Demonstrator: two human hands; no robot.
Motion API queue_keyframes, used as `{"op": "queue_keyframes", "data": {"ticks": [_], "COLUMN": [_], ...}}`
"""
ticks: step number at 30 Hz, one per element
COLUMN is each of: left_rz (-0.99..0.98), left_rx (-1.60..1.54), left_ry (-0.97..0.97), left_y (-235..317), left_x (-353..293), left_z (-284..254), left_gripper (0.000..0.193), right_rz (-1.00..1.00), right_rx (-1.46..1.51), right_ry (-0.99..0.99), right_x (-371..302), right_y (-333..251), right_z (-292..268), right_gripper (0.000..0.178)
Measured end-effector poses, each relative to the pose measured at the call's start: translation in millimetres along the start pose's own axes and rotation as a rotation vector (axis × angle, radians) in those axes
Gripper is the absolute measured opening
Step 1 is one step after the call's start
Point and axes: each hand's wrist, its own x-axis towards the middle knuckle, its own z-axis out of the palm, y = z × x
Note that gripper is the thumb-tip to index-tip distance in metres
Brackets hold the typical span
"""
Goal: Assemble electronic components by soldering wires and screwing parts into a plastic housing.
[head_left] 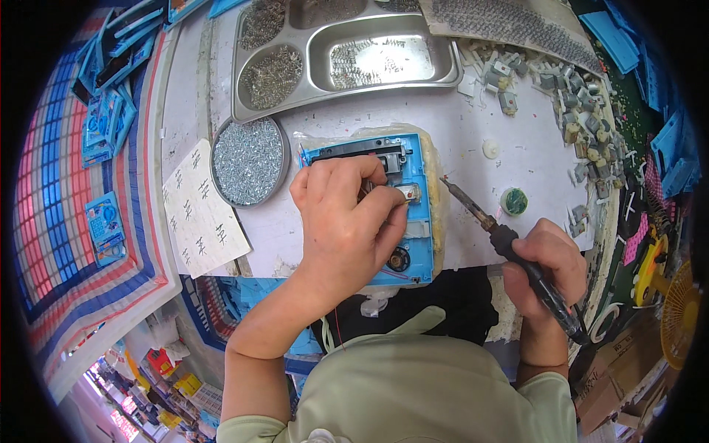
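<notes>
My right hand [550, 269] is wrapped round the black handle of a soldering iron [505, 241]. The iron's tip points up and left, a little right of a blue plastic casing [419, 255], apart from it. Over that casing, my left hand [340, 214] has its fingers pinched together; what they hold is hidden beneath them. Inside the casing sit a small silvery motor [408, 194], a black round part [399, 259] and a black strip-shaped part at its top. The casing rests on a yellowish, plastic-wrapped pad [438, 221]. Below my left wrist hangs a thin red wire [338, 325].
A steel compartment tray [443, 74] with small springs stands at the back. Left of the casing are a round dish [283, 170] of screws and a handwritten sheet [207, 221]. Several small motors [583, 125] are heaped right, beyond a small green-filled tin [514, 201].
</notes>
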Motion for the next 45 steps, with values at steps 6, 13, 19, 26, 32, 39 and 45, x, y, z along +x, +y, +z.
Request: {"op": "queue_keyframes", "data": {"ticks": [6,13,19,26,32,39,45], "left_rz": [-0.002,0.009,-0.005,0.009,0.014,0.017,0.048], "left_rx": [-0.005,-0.011,-0.004,-0.006,-0.006,-0.011,-0.036], "left_ry": [-0.001,0.005,-0.004,-0.003,-0.003,-0.009,0.028], "left_y": [-0.3,-1.4,0.2,-0.2,-1.3,-1.3,-4.7], "left_x": [-0.3,-0.9,-0.6,-0.3,-1.1,-1.4,-2.8], "left_z": [0.1,-0.1,-2.0,-1.7,-2.2,-2.5,-4.3], "left_gripper": [0.021,0.022,0.022,0.022,0.022,0.022,0.024], "right_rz": [0.004,0.017,0.002,0.009,0.012,0.009,0.006], "right_rx": [0.008,0.007,0.018,0.001,0.011,0.011,0.003], "right_ry": [-0.004,-0.01,-0.009,0.002,0.0,0.002,0.0], "right_x": [0.3,0.8,0.9,-0.7,-1.4,-1.8,-1.0], "right_y": [0.8,-0.9,-0.4,-0.9,-0.5,0.0,0.5], "right_z": [0.1,2.0,1.7,1.9,1.6,2.5,4.0], "right_gripper": [0.036,0.036,0.035,0.034,0.033,0.033,0.034]}}
